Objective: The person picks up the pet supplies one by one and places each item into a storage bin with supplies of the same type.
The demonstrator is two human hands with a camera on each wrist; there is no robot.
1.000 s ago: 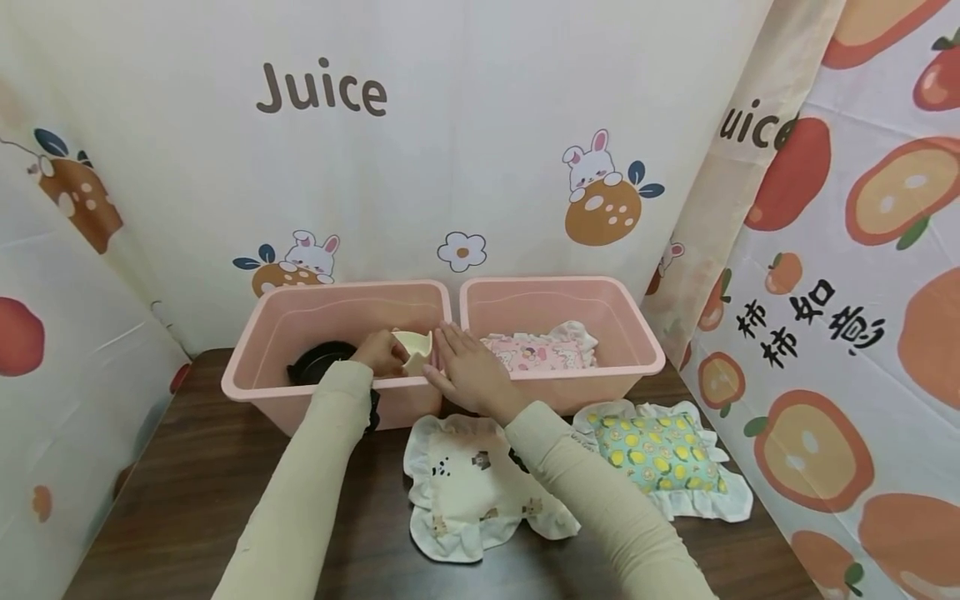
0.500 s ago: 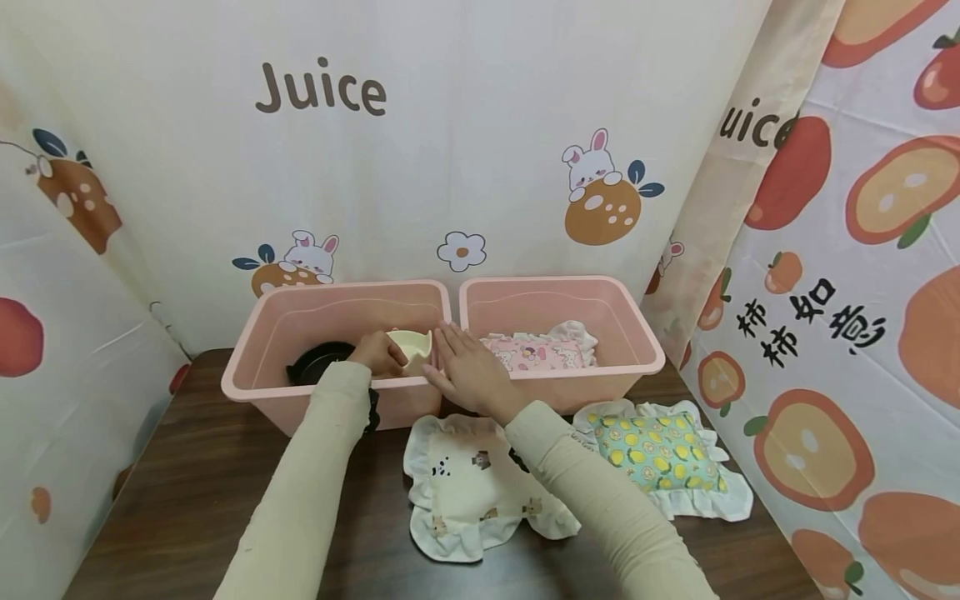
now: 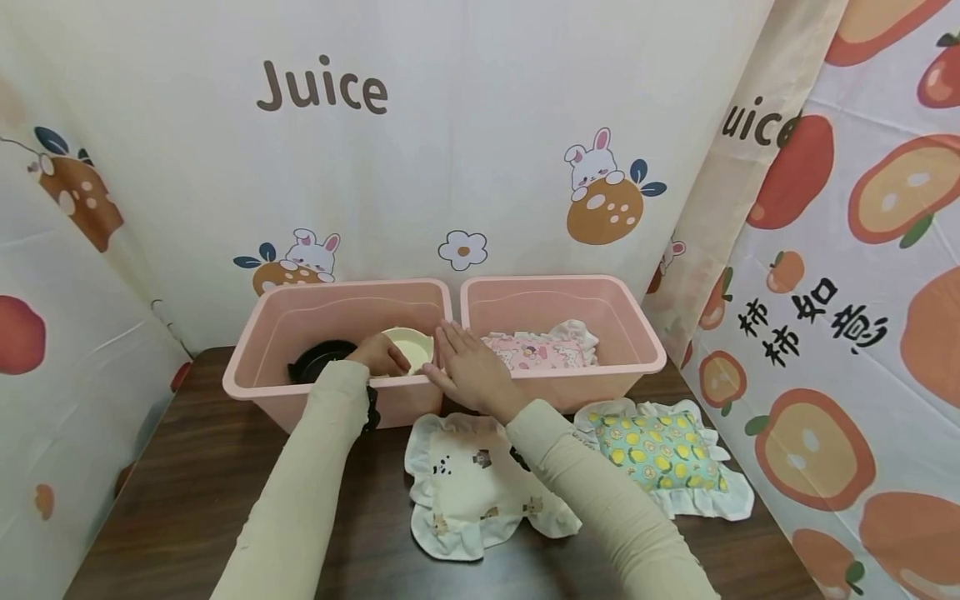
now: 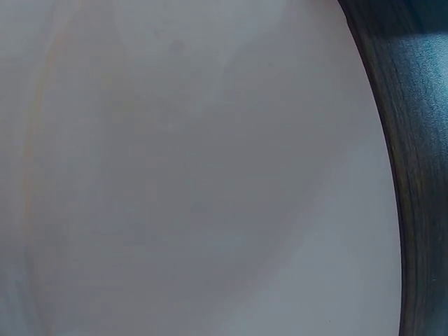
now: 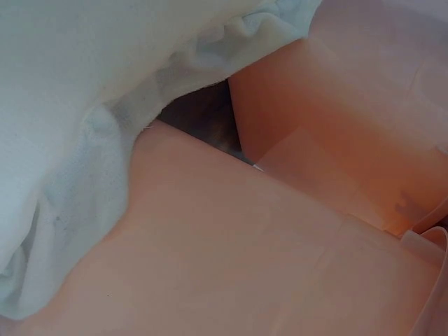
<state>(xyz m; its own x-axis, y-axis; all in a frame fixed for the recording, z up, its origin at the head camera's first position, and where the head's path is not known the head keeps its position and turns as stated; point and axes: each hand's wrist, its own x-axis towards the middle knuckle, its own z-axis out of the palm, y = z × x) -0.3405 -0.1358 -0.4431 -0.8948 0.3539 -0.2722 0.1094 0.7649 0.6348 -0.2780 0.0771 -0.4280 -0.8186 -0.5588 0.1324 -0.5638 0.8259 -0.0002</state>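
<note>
The dark wood table [image 3: 187, 467] carries everything, and on it the left bin [image 3: 337, 312] and the right bin [image 3: 540, 307] stand side by side, their rims close together. Keeping both bins steady seems worth the care here, since a nudge to one could push the other.

The frilled cushions come next in size. A cream one [image 3: 468, 483] lies in front of the bins, partly under the right forearm, with a lemon-print one [image 3: 660, 450] to its right; a pink one [image 3: 528, 354] sits inside the right bin. A raised forearm would probably save the cream one from being dragged.

The right hand [image 3: 472, 368] lies flat over the neighbouring rims, fingers straight and holding nothing, which looks a sensible brace.

The left hand [image 3: 380, 356] reaches into the left bin, a black dish [image 3: 321, 362] just to its left. Its fingers bend over the edge of a pale yellow dish [image 3: 414, 344], apparently pinching it, though the thumb is hidden (neither wrist view shows any fingers). The pale yellow dish is at the right end of the left bin. Good handling probably means keeping it level and releasing only once its base is supported.
</note>
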